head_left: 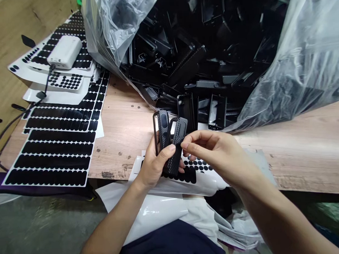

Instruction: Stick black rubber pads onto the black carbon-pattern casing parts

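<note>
My left hand (152, 164) is closed around two black plastic casings with a carbon-fibre texture. One casing (164, 129) stands nearly upright, and a second casing (174, 160) leans to the right beside it, under my thumb. Each has an oval recess on its face. My right hand (223, 153) is pinched, thumb and forefinger together at the right edge of the second casing. Anything between those fingertips is too small to make out. Below both hands, a sheet of black stickers (185, 176) on white backing lies at the table's front edge.
A large clear plastic bag (303, 63) lies open ahead, full of black casings (184, 67). Sticker sheets (56, 151) spread over the left of the wooden table (306, 152). On them sits a white power bank (65, 52) with a black cable (47, 85).
</note>
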Action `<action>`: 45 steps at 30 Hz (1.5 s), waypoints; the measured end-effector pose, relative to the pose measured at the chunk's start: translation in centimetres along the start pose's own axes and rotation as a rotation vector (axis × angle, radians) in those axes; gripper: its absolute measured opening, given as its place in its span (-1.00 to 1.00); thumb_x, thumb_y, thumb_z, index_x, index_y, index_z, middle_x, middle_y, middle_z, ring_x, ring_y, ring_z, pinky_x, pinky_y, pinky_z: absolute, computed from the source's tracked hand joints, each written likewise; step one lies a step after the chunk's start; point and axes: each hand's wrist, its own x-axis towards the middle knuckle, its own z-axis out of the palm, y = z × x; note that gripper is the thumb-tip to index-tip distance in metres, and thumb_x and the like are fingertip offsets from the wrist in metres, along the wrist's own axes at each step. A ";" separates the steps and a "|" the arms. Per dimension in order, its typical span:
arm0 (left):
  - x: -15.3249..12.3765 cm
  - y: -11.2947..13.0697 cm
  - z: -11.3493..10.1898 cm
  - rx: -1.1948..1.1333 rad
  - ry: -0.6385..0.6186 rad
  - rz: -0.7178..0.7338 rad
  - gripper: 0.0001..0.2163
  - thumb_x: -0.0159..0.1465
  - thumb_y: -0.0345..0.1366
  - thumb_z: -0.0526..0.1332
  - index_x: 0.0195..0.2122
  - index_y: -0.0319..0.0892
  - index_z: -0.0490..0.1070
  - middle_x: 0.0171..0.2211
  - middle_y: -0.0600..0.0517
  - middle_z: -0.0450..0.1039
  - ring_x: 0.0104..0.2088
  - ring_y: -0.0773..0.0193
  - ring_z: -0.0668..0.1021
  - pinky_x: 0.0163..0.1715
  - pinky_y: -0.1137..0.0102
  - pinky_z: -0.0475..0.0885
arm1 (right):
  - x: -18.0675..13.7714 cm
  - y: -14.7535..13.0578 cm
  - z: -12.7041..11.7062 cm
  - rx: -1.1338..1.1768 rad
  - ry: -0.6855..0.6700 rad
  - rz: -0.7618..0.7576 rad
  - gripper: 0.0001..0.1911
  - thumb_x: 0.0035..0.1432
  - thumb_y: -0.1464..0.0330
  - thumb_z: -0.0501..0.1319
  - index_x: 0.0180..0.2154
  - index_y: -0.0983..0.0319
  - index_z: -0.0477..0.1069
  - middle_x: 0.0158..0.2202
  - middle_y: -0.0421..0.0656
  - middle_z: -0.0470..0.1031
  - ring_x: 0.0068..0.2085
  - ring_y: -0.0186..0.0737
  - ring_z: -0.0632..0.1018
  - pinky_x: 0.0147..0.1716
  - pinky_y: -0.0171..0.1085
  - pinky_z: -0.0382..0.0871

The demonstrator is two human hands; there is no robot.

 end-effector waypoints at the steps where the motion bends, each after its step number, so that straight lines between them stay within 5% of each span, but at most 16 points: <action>1: 0.0 0.0 0.0 -0.001 -0.003 0.004 -0.48 0.30 -0.03 0.37 0.13 -0.14 0.21 -0.29 0.03 0.55 -0.49 0.25 0.64 -0.60 0.49 0.51 | 0.0 0.0 -0.1 0.006 -0.011 0.004 -0.71 -0.01 0.17 0.55 -0.45 0.21 0.58 -0.53 -0.22 0.58 -0.52 -0.32 0.60 -0.45 -0.38 0.52; 13: 0.1 0.0 0.1 0.014 -0.006 0.006 -0.48 0.30 -0.01 0.37 0.09 -0.15 0.19 -0.36 0.06 0.53 -0.51 0.24 0.63 -0.58 0.46 0.53 | -0.3 -0.2 0.4 -0.070 -0.004 -0.011 -0.75 0.05 0.19 0.48 -0.42 0.20 0.54 -0.54 -0.19 0.61 -0.52 -0.19 0.65 -0.46 -0.29 0.55; 20: 0.1 -0.4 -0.2 0.017 -0.014 0.028 -0.52 0.32 -0.04 0.36 0.09 -0.14 0.21 -0.36 0.08 0.53 -0.50 0.24 0.63 -0.51 0.37 0.61 | -0.8 -0.4 0.7 -0.458 0.134 -0.191 -0.83 0.17 0.26 0.29 -0.44 0.16 0.49 -0.51 -0.15 0.58 -0.48 -0.19 0.61 -0.48 -0.26 0.47; 24: 0.1 -0.4 -0.2 0.027 -0.008 0.032 -0.51 0.30 -0.05 0.39 0.09 -0.13 0.22 -0.29 0.06 0.53 -0.48 0.24 0.64 -0.51 0.39 0.61 | -0.7 -0.1 0.5 -0.633 0.218 -0.335 -0.86 0.16 0.24 0.30 -0.33 0.17 0.45 -0.30 -0.10 0.54 -0.32 -0.15 0.59 -0.42 -0.22 0.47; 29: 0.1 -0.2 -0.1 0.049 -0.003 0.028 -0.50 0.28 -0.05 0.40 0.07 -0.14 0.22 -0.15 -0.03 0.57 -0.49 0.28 0.64 -0.52 0.40 0.60 | -0.2 1.3 -1.1 -0.461 0.170 -0.282 -0.76 0.24 0.14 0.31 -0.28 0.16 0.40 -0.30 -0.15 0.54 -0.36 -0.19 0.58 -0.44 -0.24 0.43; 35: 0.1 0.3 0.3 0.009 -0.023 0.026 -0.58 0.31 -0.08 0.35 0.01 -0.17 0.24 -0.09 -0.12 0.61 -0.49 0.30 0.64 -0.57 0.48 0.53 | -3.2 3.8 -3.3 -0.745 -0.055 -0.192 -0.83 0.27 0.26 0.31 -0.36 0.15 0.60 -0.37 -0.13 0.63 -0.40 -0.15 0.57 -0.43 -0.19 0.37; 39: 0.1 0.3 0.1 -0.011 -0.031 0.002 -0.59 0.31 -0.08 0.35 0.01 -0.19 0.26 -0.11 -0.13 0.63 -0.51 0.32 0.63 -0.58 0.48 0.54 | -4.5 3.0 -4.0 -0.505 -0.073 -0.354 -0.91 0.24 0.29 0.38 -0.34 0.10 0.64 -0.35 -0.14 0.61 -0.32 -0.17 0.59 -0.36 -0.22 0.46; 45: -0.1 0.5 -0.3 -0.001 -0.074 -0.074 -0.50 0.23 -0.04 0.40 0.03 -0.17 0.25 -0.27 -0.08 0.65 -0.62 0.27 0.61 -0.71 0.51 0.45 | -1.1 0.4 -4.0 0.054 0.184 -0.119 -0.70 -0.05 0.06 0.57 -0.39 0.10 0.66 -0.25 -0.16 0.64 -0.29 -0.20 0.60 -0.30 -0.22 0.58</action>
